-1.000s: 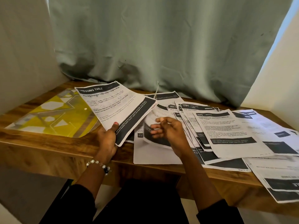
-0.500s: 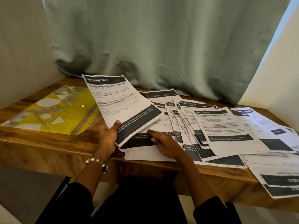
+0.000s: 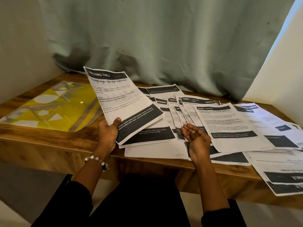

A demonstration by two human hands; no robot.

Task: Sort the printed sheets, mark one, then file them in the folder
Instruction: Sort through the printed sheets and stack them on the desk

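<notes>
Sorting step, judged. Left hand [image 3: 107,136] pinches a raised stack [image 3: 122,104], thumb on top. Right hand [image 3: 197,140] relaxed, loosely curled, empty, over the sheets [image 3: 232,126] fanned at right. Folder [image 3: 49,107] far left, unfilled. Next: lift another sheet onto the stack

One folder [image 3: 49,108], two hands [image 3: 107,135], over a dozen printed sheets [image 3: 229,126].

White sheets [image 3: 232,126] with black bands; yellow folder [image 3: 49,108] (white and grey geometric shapes); brown wood-grain table [image 3: 49,141]; grey-green curtain [image 3: 164,38].
</notes>
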